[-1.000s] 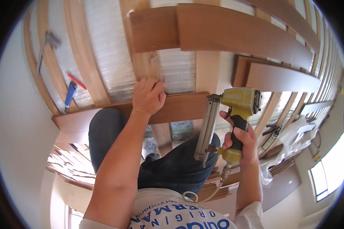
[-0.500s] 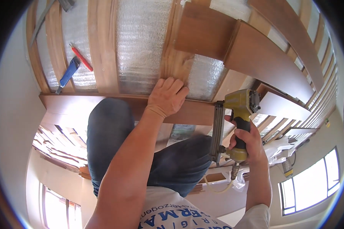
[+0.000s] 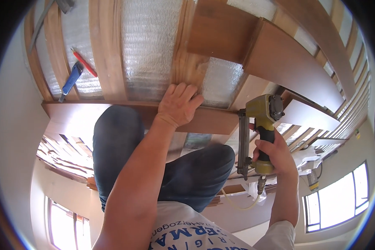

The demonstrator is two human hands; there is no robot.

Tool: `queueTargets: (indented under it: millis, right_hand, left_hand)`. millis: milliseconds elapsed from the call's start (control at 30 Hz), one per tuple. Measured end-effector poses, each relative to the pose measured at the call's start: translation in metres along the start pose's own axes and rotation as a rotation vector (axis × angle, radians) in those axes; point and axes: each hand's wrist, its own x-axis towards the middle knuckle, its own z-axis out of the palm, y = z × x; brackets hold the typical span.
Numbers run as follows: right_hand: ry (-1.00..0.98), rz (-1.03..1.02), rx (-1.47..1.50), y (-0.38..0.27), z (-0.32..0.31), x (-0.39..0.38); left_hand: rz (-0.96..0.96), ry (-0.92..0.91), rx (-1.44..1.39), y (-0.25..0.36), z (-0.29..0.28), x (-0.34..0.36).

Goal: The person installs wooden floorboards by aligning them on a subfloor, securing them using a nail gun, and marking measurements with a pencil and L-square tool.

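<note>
Left hand (image 3: 179, 104) lies at the centre of the frame, back upward, across the far edge of a long brown plank (image 3: 212, 121). Its fingers are bent and close together, reaching past that edge; the fingertips are hidden, so I cannot tell whether it grips the plank or only presses on it. The plank runs from the left of the frame to just right of centre, crossing the lower part of several pale wooden strips (image 3: 106, 50) with silver foil (image 3: 150, 50) between them.

Right of centre, the right hand (image 3: 279, 154) is closed around the black grip of a yellow-green nail gun (image 3: 260, 109), its thumb wrapped across the grip. The gun stands with its head toward the top of the frame and its long, dark magazine (image 3: 243, 146) on the left side. Its nose is just beside the plank's right end; whether they touch is unclear. A pale hose (image 3: 250, 207) curves away below the handle.

At the upper left lie a blue-handled tool (image 3: 72, 79) and a red pencil-like stick (image 3: 85, 64), near each other. More brown boards (image 3: 296, 68) spread across the upper right. Dark trousers (image 3: 200, 171) cover the bent knees at lower centre.
</note>
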Motion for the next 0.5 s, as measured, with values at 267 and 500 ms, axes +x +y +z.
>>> queueTargets:
  millis: [267, 500]
  right_hand:
    - [0.054, -0.045, 0.066, 0.024, -0.006, -0.015]
    - [0.122, -0.355, 0.304, 0.04, 0.047, -0.07]
  left_hand:
    - [0.011, 0.02, -0.005, 0.001, 0.001, 0.003]
    - [-0.007, 0.05, -0.008, -0.001, -0.005, 0.002]
